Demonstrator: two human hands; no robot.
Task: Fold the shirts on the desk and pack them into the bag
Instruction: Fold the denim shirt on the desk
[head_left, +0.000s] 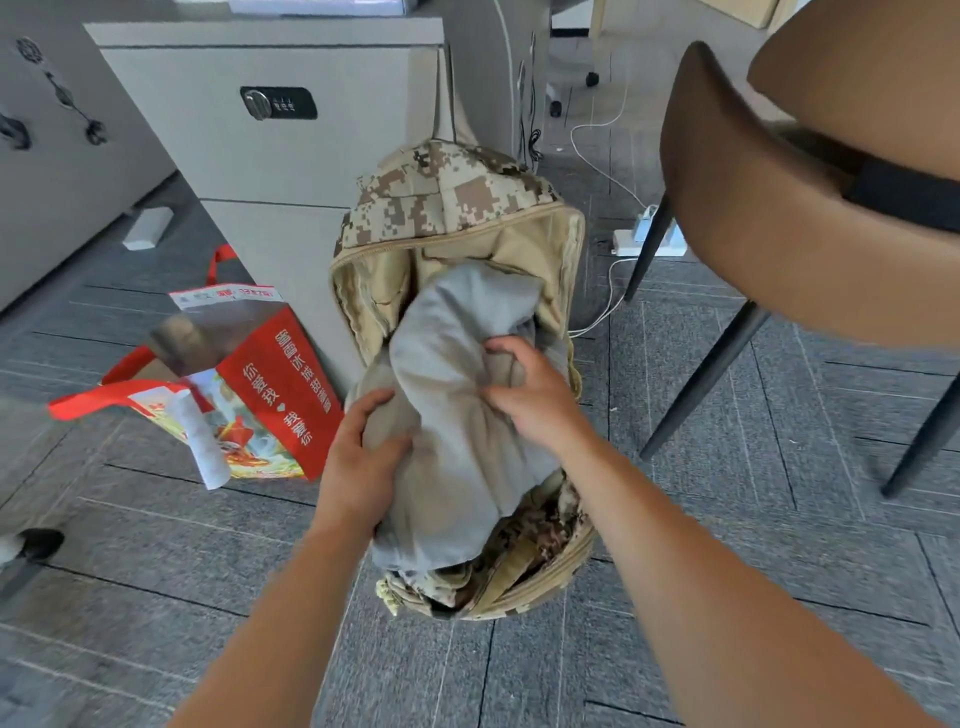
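Gripping the bunched grey shirt (457, 426), the left hand (363, 452) curls at its left edge, the right hand (535, 395) at its middle. The shirt sits half inside the open camouflage backpack (447, 197); gift bag (280, 374) left, chair (779, 234) right of it.

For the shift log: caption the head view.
Left hand and right hand grip a grey shirt partly inside the open camouflage backpack.

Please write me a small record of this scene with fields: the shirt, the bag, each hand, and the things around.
shirt: grey shirt, bunched, partly inside the bag's opening
bag: camouflage backpack, on the floor, unzipped, in front of a grey cabinet
left hand: grips the shirt's left edge
right hand: grips bunched fabric at the shirt's right
nearby: red gift bag to the left, brown chair to the right
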